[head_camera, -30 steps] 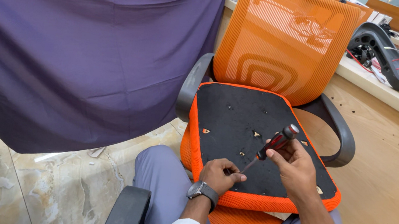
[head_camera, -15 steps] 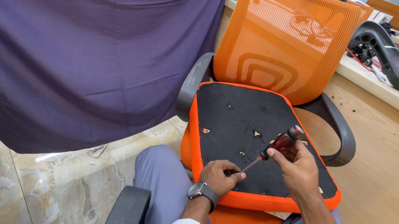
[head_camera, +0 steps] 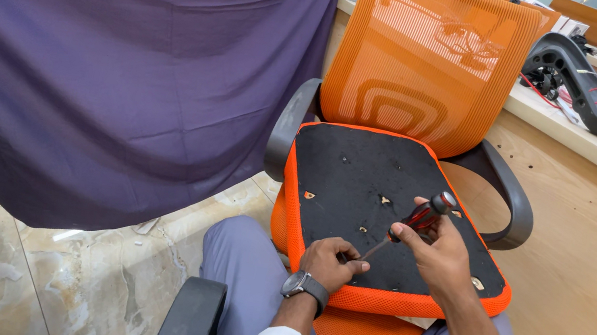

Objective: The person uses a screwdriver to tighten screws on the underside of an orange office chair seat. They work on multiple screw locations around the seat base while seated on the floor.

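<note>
The screwdriver tip is hidden behind the left hand, which pinches its shaft on the seat; the right hand grips the handle, tilted.

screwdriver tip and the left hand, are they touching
Touching. The head view shows the left hand resting on the black seat board, its fingertips pinching the screwdriver shaft at the tip, with no gap visible.
</note>
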